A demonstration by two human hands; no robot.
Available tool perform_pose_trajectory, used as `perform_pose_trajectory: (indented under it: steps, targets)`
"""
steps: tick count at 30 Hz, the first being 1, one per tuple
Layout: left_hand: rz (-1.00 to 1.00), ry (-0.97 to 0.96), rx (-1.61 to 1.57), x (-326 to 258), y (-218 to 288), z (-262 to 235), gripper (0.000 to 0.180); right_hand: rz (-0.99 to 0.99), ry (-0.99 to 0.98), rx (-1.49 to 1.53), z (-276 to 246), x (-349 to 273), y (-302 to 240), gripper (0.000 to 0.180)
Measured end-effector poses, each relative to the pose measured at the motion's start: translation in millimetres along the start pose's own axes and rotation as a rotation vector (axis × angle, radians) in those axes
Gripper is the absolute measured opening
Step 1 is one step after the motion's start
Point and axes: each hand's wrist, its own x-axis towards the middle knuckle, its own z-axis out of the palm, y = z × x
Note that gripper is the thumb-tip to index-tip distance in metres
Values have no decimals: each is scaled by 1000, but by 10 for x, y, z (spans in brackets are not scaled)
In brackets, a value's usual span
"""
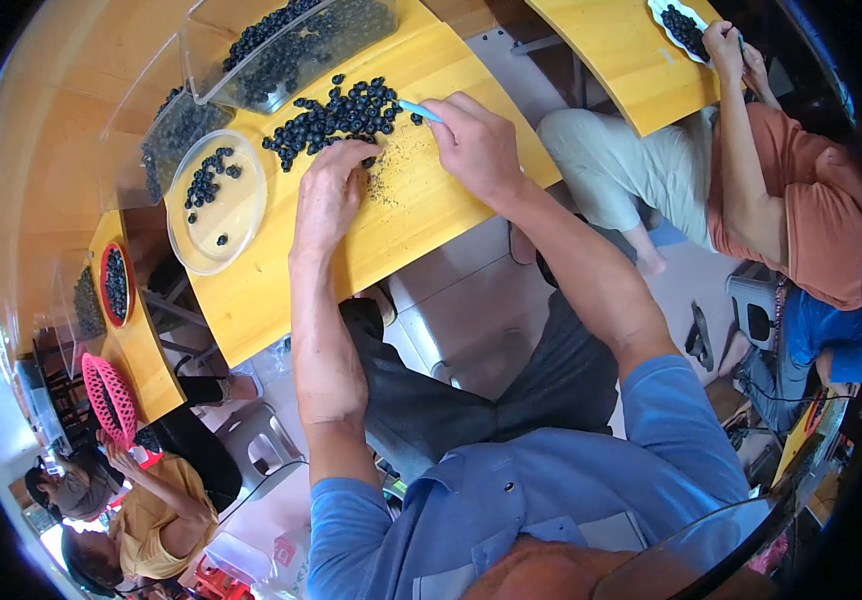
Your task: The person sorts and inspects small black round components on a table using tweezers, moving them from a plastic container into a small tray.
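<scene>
A loose pile of small blue-black balls (326, 125), berry-like or bead-like, lies on the yellow wooden table. At its near edge rests my left hand (331, 180), fingers bent together. One dark ball shows by its fingertips; whether they grip it is hidden. To the right of the pile, my right hand (476, 145) is closed around a thin light-blue stick-like tool (419, 111). The tool's tip points left toward the balls. Fine brown crumbs (386, 175) are scattered between my hands.
Left of the pile stands a round clear lid or tray (257, 205) with some balls. Clear plastic bins (306, 50) full of balls stand behind. Other people work at nearby tables, with a white dish (699, 57), a red-rimmed bowl (129, 290) and a pink basket (101, 400).
</scene>
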Motion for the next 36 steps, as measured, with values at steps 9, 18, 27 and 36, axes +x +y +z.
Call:
perform_pose_trajectory:
  steps: [9, 18, 27, 36]
  targets:
    - [65, 5, 108, -86, -54, -14, 40, 6, -9, 10, -1, -6, 8, 16]
    - [-82, -50, 89, -134, 86, -55, 27, 9, -36, 0, 32, -36, 39, 17]
    - [-16, -52, 77, -99, 132, 46, 22, 17, -61, -7, 56, -40, 29, 16]
    - [-42, 15, -30, -136, 62, 113, 13, 6, -38, -1, 70, -46, 31, 13]
